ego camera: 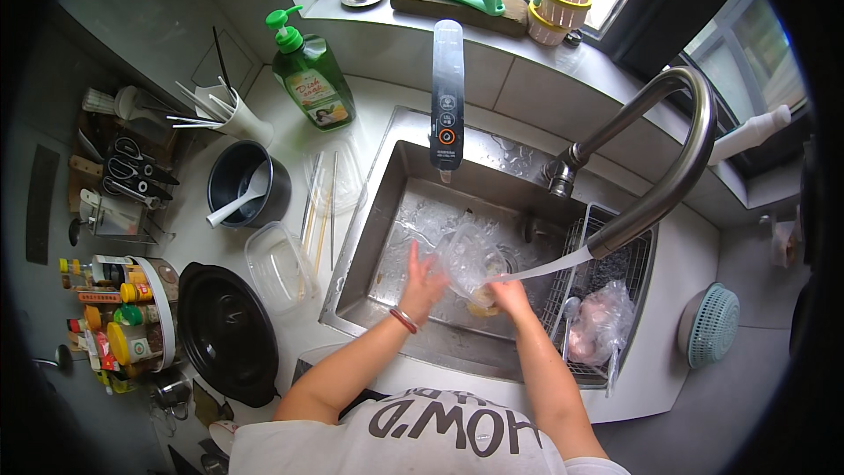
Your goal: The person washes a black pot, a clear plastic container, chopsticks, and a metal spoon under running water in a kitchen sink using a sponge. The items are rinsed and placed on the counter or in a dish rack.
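Over the steel sink (pixel 402 211) a clear plastic container (pixel 469 257) is tilted, and my right hand (pixel 509 295) grips it at its lower right rim. A white stream of water (pixel 541 268) from the gooseneck faucet (pixel 686 171) reaches the container beside my right fingers. Just left of the container is my left hand (pixel 424 285), blurred, its fingers spread and nothing in it; whether the fingertips touch the plastic I cannot tell. Something yellow, likely a sponge (pixel 484 309), shows partly beneath my right hand. Water wets the sink floor.
A wire rack (pixel 560 297) in the sink's right side carries a plastic bag of pink meat (pixel 597 326). Left of the sink are chopsticks (pixel 320 211), another clear container (pixel 280 270), a dark pot (pixel 224 178) and a black basin (pixel 227 336). Behind stands green dish soap (pixel 316 86).
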Tool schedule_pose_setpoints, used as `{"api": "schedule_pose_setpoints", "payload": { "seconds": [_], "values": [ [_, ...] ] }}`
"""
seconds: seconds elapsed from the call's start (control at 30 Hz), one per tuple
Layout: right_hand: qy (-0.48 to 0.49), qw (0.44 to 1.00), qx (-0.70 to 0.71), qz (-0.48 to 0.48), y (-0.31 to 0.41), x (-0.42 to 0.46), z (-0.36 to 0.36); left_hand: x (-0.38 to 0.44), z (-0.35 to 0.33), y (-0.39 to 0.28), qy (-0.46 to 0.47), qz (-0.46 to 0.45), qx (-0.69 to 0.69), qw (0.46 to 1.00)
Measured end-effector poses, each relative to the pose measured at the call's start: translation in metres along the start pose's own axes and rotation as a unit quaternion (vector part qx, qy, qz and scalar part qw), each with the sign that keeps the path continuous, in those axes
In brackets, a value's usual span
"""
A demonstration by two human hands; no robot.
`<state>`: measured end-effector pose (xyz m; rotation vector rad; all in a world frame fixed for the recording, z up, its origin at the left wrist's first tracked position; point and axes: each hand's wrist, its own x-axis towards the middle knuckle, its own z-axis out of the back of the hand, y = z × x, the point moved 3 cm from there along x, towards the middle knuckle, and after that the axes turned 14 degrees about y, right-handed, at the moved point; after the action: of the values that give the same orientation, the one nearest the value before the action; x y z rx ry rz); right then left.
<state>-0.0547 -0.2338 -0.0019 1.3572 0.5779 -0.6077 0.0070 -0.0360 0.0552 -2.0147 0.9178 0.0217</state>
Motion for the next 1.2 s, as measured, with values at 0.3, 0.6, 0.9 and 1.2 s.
{"api": "schedule_pose_setpoints", "payload": {
  "seconds": [0.3, 0.6, 0.9, 1.2],
  "values": [
    [-0.146, 0.971, -0.159, 0.101, 0.045, -0.044, 0.038, 0.03, 0.014, 0.001, -0.059, -0.094, 0.225, 0.968],
    [-0.094, 0.8, -0.464, 0.368, 0.118, -0.039, -0.02, 0.045, -0.016, 0.03, 0.06, -0.022, 0.066, 0.996],
    [0.167, 0.914, -0.369, 0.026, 0.101, -0.044, -0.044, 0.049, -0.003, 0.03, -0.055, -0.026, 0.116, 0.991],
    [0.059, 0.915, 0.389, 0.087, 0.06, -0.017, -0.045, 0.032, -0.027, 0.05, 0.004, 0.018, 0.085, 0.996]
  ]
}}
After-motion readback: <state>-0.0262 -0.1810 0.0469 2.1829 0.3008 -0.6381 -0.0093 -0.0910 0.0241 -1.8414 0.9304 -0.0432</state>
